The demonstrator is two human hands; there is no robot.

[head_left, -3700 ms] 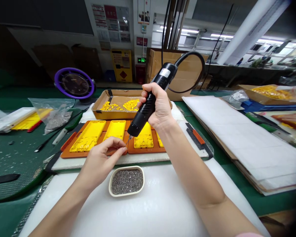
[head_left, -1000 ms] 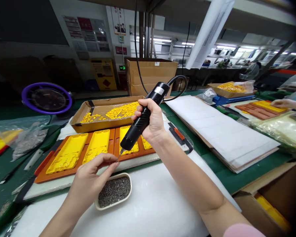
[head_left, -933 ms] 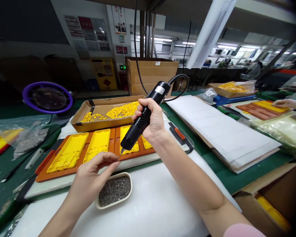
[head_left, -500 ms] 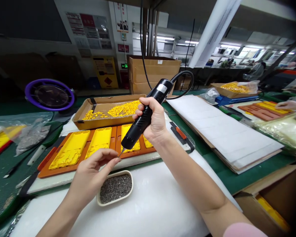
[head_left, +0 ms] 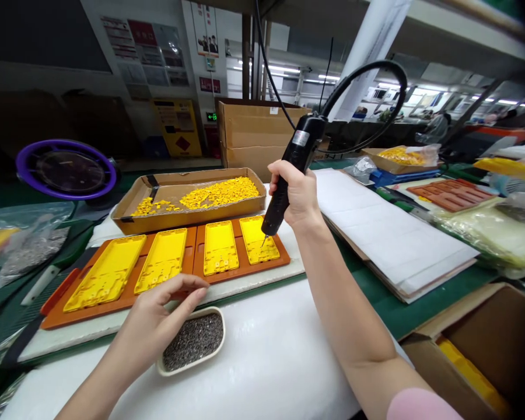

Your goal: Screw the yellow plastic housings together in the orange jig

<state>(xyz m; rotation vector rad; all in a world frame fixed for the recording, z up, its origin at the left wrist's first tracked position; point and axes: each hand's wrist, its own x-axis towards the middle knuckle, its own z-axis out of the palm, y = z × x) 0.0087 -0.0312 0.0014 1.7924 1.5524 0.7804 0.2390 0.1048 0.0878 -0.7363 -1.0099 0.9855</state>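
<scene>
Head view, and my right hand (head_left: 298, 189) is wrapped tight around the black screwdriver (head_left: 298, 153), right of centre, its bit (head_left: 264, 240) at the rightmost yellow shell (head_left: 255, 239)! Lower left, my left hand (head_left: 160, 315) hangs by the tub (head_left: 188, 367) of tiny metal parts (head_left: 199, 339), thumb and forefinger almost meeting; whether they pinch anything, I can't tell.

left hand (head_left: 156, 312): lower, nearer the body, thumb (head_left: 189, 307) and index finger (head_left: 184, 282) extended, tips almost together | left forearm (head_left: 101, 373): bare, slanting up to its hand | right hand (head_left: 298, 195): higher, farther forward, right of the left, fingers (head_left: 273, 181) curled in a grip | right forearm (head_left: 345, 291): bare, rising to its hand
</scene>
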